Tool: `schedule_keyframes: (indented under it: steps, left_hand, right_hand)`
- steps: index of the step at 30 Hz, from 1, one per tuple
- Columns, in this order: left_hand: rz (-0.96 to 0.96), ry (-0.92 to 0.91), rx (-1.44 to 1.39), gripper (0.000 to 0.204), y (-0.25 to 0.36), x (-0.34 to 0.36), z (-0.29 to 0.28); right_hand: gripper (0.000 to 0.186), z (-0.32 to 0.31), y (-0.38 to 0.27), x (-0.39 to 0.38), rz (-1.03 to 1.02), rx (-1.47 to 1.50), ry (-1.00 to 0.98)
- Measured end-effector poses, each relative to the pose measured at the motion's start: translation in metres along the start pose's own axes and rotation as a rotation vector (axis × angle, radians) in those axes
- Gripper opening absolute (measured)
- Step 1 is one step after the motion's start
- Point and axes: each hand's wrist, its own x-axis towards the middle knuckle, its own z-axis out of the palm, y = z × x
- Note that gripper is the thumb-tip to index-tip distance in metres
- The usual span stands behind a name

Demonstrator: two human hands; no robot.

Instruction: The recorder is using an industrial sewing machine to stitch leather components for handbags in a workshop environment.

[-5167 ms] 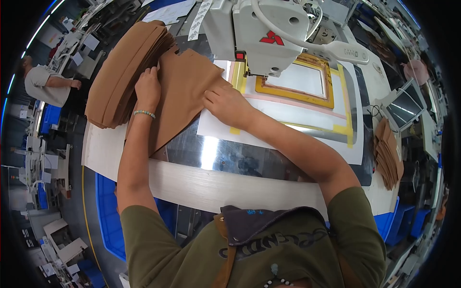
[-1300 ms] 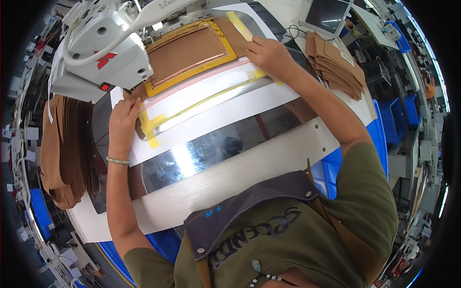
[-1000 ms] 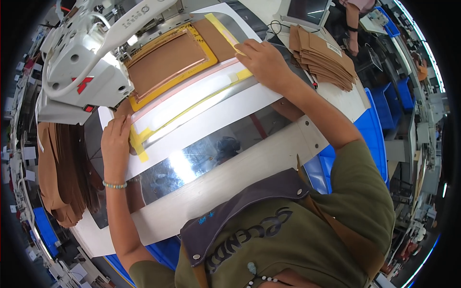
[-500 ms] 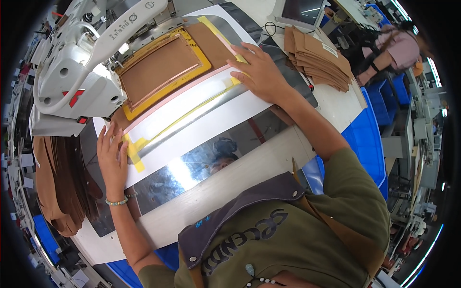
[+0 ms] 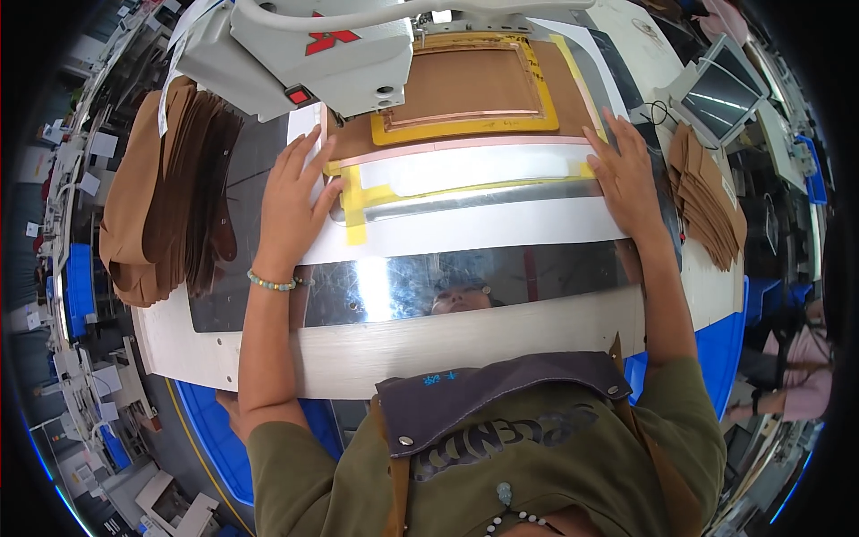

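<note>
A brown sheet (image 5: 353, 136) lies flat beneath a yellow rectangular frame (image 5: 420, 132) in a taped template (image 5: 479, 170) on white backing. My left hand (image 5: 295, 192) rests at the template's left edge, fingers apart, near the brown sheet's corner, with nothing gripped. At the opposite edge my right hand (image 5: 626, 179) lies with fingers spread by the yellow tape and the sheet's right corner, also holding nothing. The white sewing machine (image 5: 313, 67) overhangs the back left of the template, hiding part of the brown sheet.
A thick pile of brown pieces (image 5: 152, 206) is at left, a smaller stack (image 5: 702, 201) at right beside a screen (image 5: 727, 85). A steel plate (image 5: 447, 277) spans the table's front. Blue bins (image 5: 210, 430) sit below. A person in pink (image 5: 796, 376) is at far right.
The brown sheet moved from the left pile to under the frame. Since a second ago my fingers have spread at both edges. The view has turned and a person in pink has appeared at right.
</note>
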Motion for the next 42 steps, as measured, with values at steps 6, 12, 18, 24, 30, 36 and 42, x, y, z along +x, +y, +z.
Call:
schedule_keyframes:
  steps: [6,12,18,24,30,36,42]
  left_hand:
    - [0.075,-0.138,0.117,0.049,0.002,0.002,0.000]
    - [0.010,-0.094,0.101,0.049,0.006,0.001,0.001]
    - [0.040,-0.192,0.000,0.051,0.002,0.002,0.000]
    - [0.029,-0.228,0.016,0.048,0.004,0.004,0.000]
    - [0.028,-0.250,0.034,0.047,0.002,0.002,0.000]
    - [0.035,-0.233,-0.021,0.049,-0.004,0.000,0.000]
    - [0.047,-0.229,-0.066,0.050,-0.005,0.002,0.004]
  right_hand:
    - [0.049,-0.001,0.001,-0.001,0.002,-0.017,-0.030]
    - [0.049,-0.002,-0.002,0.001,-0.003,0.014,0.015]
    - [0.044,0.004,0.003,-0.001,-0.079,-0.060,0.051]
    - [0.044,0.011,0.005,-0.005,-0.031,0.012,0.044]
    - [0.047,0.010,0.005,-0.005,-0.019,0.010,0.012]
    - [0.046,0.016,0.003,-0.003,-0.017,0.036,0.034]
    - [0.038,-0.029,0.050,0.002,0.034,-0.072,0.329]
